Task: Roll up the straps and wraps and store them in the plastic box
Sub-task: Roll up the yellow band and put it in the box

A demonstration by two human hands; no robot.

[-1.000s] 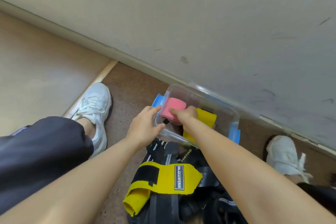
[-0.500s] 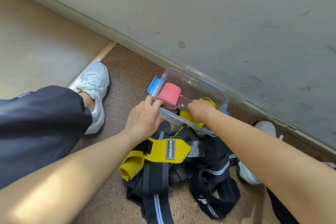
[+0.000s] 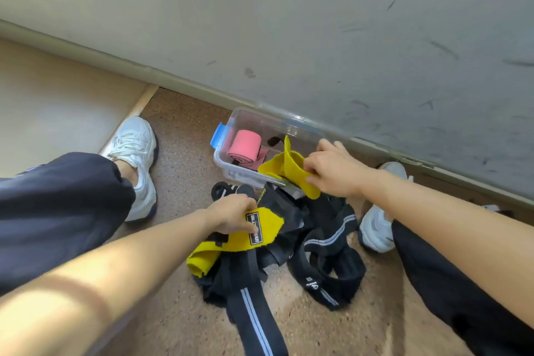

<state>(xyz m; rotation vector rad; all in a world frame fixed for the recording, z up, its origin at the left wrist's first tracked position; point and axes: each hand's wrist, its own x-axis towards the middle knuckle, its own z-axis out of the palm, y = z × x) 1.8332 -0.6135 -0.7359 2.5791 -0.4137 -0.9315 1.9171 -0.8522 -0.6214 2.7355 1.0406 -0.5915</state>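
- Fingers of my left hand (image 3: pixel 231 215) curl round a yellow wrap (image 3: pixel 239 241), thumb and fingertips clamped at its black label; its loose end sags back below my wrist
- My right hand (image 3: pixel 332 172) pinches a second yellow wrap (image 3: pixel 287 166) between thumb and bent fingers, the cloth standing up in a fold just ahead of the fingertips, over the near rim of the plastic box (image 3: pixel 231 166)
- The clear plastic box sits on the floor (image 3: pixel 179 130) beyond both hands, its far side against the foot of the wall (image 3: pixel 289 37), a blue clip (image 3: pixel 217 135) on the end farthest from my right fingers
- A rolled pink wrap (image 3: pixel 245 147) lies inside the box, beyond my left knuckles and across from my right fingertips, apart from both
- Black straps (image 3: pixel 326 243) lie heaped and unrolled on the brown floor under and between my hands, touching the box's near wall; a striped strap (image 3: pixel 254 312) trails back toward me from beneath my left fingers
- One white shoe (image 3: pixel 135 150) stands well outside my left hand; the other white shoe (image 3: pixel 375 228) shows beneath my right wrist, beside the heap
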